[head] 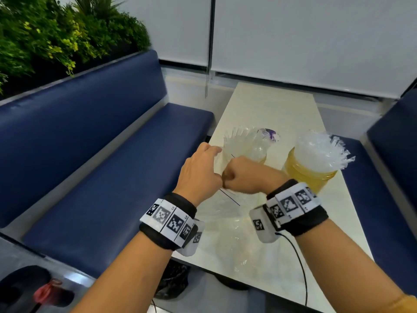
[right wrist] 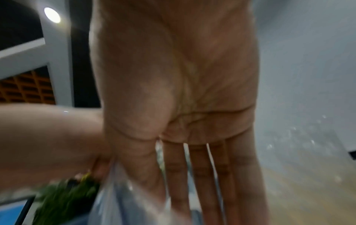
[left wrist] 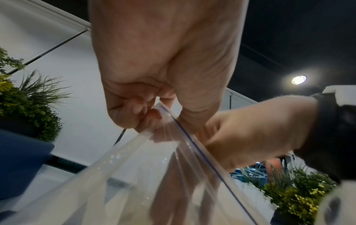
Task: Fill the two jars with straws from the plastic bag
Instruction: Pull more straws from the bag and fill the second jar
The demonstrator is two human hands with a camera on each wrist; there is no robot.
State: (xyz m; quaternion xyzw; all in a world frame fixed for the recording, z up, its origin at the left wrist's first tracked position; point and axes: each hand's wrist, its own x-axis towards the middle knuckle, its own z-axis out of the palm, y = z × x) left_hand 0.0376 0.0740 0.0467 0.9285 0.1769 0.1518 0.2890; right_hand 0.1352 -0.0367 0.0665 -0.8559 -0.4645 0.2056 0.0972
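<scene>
Right wrist view blurred; left hand hides the plastic bag mouth.

Blue padded benches at left; green and yellow foliage upper left. Cream table at centre. Yellow-tinted jar right of centre, holding clear wrapped straws. Clear plastic bag edged by a dark blue line. Black wristbands carry black-and-white square patterns.
</scene>
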